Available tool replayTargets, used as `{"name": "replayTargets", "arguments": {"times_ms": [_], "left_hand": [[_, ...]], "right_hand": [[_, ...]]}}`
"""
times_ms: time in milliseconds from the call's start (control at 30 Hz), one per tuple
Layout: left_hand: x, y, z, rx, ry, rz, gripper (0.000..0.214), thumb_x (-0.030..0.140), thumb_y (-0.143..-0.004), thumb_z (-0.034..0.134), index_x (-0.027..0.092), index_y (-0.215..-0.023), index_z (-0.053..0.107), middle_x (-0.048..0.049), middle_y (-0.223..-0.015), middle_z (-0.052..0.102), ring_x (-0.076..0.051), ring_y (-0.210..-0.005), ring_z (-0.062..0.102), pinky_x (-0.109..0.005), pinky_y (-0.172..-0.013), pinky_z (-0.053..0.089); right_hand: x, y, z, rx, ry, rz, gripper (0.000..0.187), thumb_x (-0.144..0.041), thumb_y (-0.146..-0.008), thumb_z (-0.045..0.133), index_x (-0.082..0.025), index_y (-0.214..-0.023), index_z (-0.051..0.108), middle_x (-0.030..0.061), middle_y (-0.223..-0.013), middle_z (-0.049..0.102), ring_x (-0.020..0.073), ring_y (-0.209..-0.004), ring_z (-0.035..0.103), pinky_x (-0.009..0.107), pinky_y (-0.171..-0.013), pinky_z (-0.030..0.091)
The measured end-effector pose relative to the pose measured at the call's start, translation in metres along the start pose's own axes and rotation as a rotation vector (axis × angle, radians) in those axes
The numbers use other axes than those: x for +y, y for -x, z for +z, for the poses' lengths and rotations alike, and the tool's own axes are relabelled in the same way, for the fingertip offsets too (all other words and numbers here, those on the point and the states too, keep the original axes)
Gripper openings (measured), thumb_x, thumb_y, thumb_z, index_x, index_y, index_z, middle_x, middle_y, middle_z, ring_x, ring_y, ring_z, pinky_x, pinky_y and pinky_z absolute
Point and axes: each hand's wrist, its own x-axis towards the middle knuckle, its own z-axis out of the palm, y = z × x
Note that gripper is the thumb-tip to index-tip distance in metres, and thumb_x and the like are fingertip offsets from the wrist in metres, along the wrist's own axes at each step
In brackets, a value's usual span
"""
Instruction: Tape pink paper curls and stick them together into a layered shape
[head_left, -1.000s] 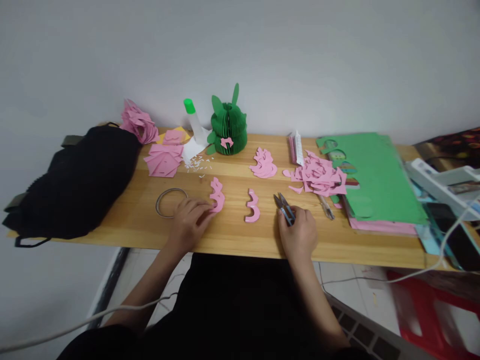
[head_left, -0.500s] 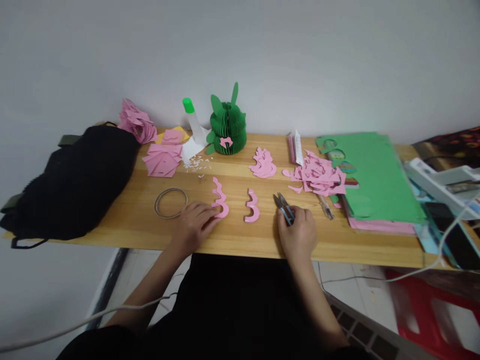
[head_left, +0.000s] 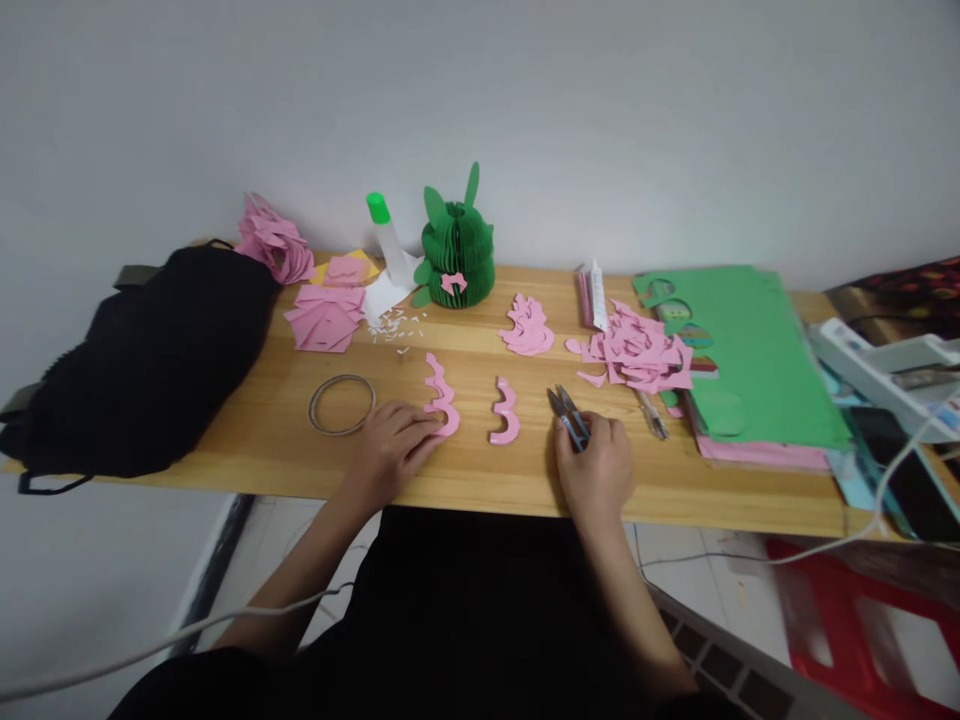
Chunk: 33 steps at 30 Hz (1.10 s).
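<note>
Before the green paper figure (head_left: 476,255): a pink scalloped piece (head_left: 442,388) lies on the wooden table (head_left: 472,480), a little left of the figure's midline, its broadest curve at the end farthest from the figure.
Left hand (head_left: 390,450): in front of the figure and to its left; fingers bunched, thumb close to them, tips meeting that broad curve. Whether they pinch it or merely press, I cannot tell.
Second pink piece (head_left: 511,405): in front of the figure, slightly to its right, touched by neither hand.
Right hand (head_left: 598,465): in front of the figure and well to its right, fingers curled around small snips (head_left: 579,425); the blade tips stand slightly apart.
Paper feel: probably very light and bendable, with little slip; the narrow necks between curves look likeliest to crease or tear.
Best hold: likely the broad curve, pinched flat and gently, leaving the thin end free.
Ring (head_left: 341,433): in front of the figure and to its left.
Pink cut-outs (head_left: 528,333): just right of the figure and forward of it; pink scraps (head_left: 637,347) heaped farther right.
</note>
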Motion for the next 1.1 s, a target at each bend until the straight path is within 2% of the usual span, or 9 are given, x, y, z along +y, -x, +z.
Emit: {"name": "replayTargets", "arguments": {"times_ms": [233,400,500,667,867,1000,1100], "left_hand": [[-0.001,0.001,-0.006,0.014,-0.081,-0.036,0.015,0.030,-0.094,0.058,0.023,-0.092,0.071,-0.0060,-0.096,0.070,-0.023,-0.091,0.062,-0.039,-0.082,0.048],[-0.020,0.015,-0.030,0.108,-0.258,-0.233,0.017,0.032,-0.092,0.057,0.021,-0.090,0.069,-0.0108,-0.095,0.065,-0.029,-0.091,0.058,-0.048,-0.083,0.046],[-0.030,0.024,-0.043,0.084,-0.315,-0.307,0.017,0.029,-0.090,0.055,0.021,-0.088,0.069,-0.0114,-0.095,0.065,-0.030,-0.089,0.057,-0.048,-0.078,0.047],[-0.035,0.030,-0.048,-0.019,-0.254,-0.337,0.018,0.026,-0.089,0.052,0.022,-0.085,0.069,-0.0080,-0.089,0.069,-0.027,-0.085,0.061,-0.045,-0.077,0.048],[-0.028,0.025,-0.048,-0.045,-0.136,-0.323,0.020,0.028,-0.092,0.049,0.020,-0.086,0.066,-0.0057,-0.079,0.070,-0.024,-0.074,0.065,-0.038,-0.069,0.050],[-0.026,0.021,-0.046,-0.069,-0.078,-0.333,0.019,0.028,-0.092,0.050,0.019,-0.089,0.067,-0.0067,-0.084,0.072,-0.024,-0.076,0.066,-0.039,-0.071,0.050],[-0.025,0.020,-0.045,-0.098,-0.039,-0.347,0.018,0.025,-0.091,0.050,0.018,-0.091,0.067,-0.0080,-0.088,0.072,-0.026,-0.083,0.066,-0.042,-0.077,0.050]], "right_hand": [[-0.001,0.000,-0.001,-0.002,0.020,0.001,0.029,-0.039,-0.087,0.056,-0.015,-0.099,0.068,0.0117,-0.090,0.063,0.0248,-0.079,0.056,0.032,-0.062,0.033],[-0.001,0.000,-0.001,0.007,0.019,0.001,0.029,-0.038,-0.086,0.057,-0.014,-0.099,0.068,0.0124,-0.090,0.064,0.0252,-0.078,0.055,0.032,-0.060,0.032],[-0.001,0.000,-0.001,0.011,0.017,-0.004,0.030,-0.039,-0.087,0.056,-0.014,-0.099,0.067,0.0130,-0.090,0.064,0.0256,-0.078,0.056,0.032,-0.060,0.031],[0.000,0.000,-0.002,0.021,0.019,-0.017,0.031,-0.040,-0.089,0.053,-0.014,-0.099,0.066,0.0131,-0.089,0.065,0.0269,-0.080,0.057,0.033,-0.061,0.032],[0.002,0.001,-0.001,0.067,0.035,-0.056,0.032,-0.041,-0.090,0.051,-0.013,-0.097,0.066,0.0149,-0.088,0.063,0.0290,-0.081,0.055,0.035,-0.065,0.034],[0.010,-0.004,0.002,0.081,0.053,-0.105,0.032,-0.039,-0.086,0.055,-0.011,-0.094,0.068,0.0160,-0.086,0.061,0.0304,-0.081,0.053,0.040,-0.072,0.039],[0.003,-0.008,-0.001,0.129,0.038,-0.177,0.035,-0.040,-0.086,0.056,-0.009,-0.097,0.067,0.0160,-0.086,0.059,0.0318,-0.084,0.053,0.043,-0.075,0.041]]}}
